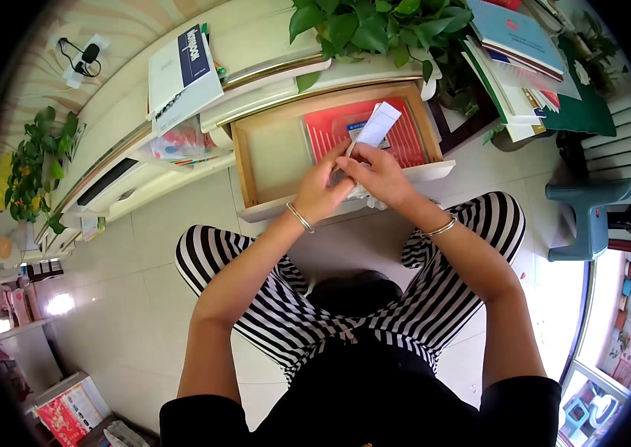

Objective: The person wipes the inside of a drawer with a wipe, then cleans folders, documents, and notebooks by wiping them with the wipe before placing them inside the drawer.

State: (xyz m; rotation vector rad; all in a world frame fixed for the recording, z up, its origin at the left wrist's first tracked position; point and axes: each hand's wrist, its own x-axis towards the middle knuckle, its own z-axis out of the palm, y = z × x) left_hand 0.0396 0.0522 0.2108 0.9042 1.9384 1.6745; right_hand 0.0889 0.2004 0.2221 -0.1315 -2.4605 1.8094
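Note:
Both hands meet over the front edge of a pulled-out wooden drawer [248, 167]. Between their fingers is a folded white paper [379, 123], its long end pointing up and to the right. My left hand [323, 186] has its fingers closed at the paper's lower end. My right hand [376, 173] pinches the same paper from the other side. Something whitish and crumpled [367, 197] shows just below the hands; I cannot make out what it is. Inside the drawer lies a red striped folder [408, 149], with a blue and white item partly hidden behind the paper.
A notebook [181, 71] lies on the white desk [263, 33] at the left. A leafy plant [382, 26] hangs over the drawer's back. Stacked books and papers [520, 41] stand to its right. A blue stool [591, 216] is on the tiled floor at right.

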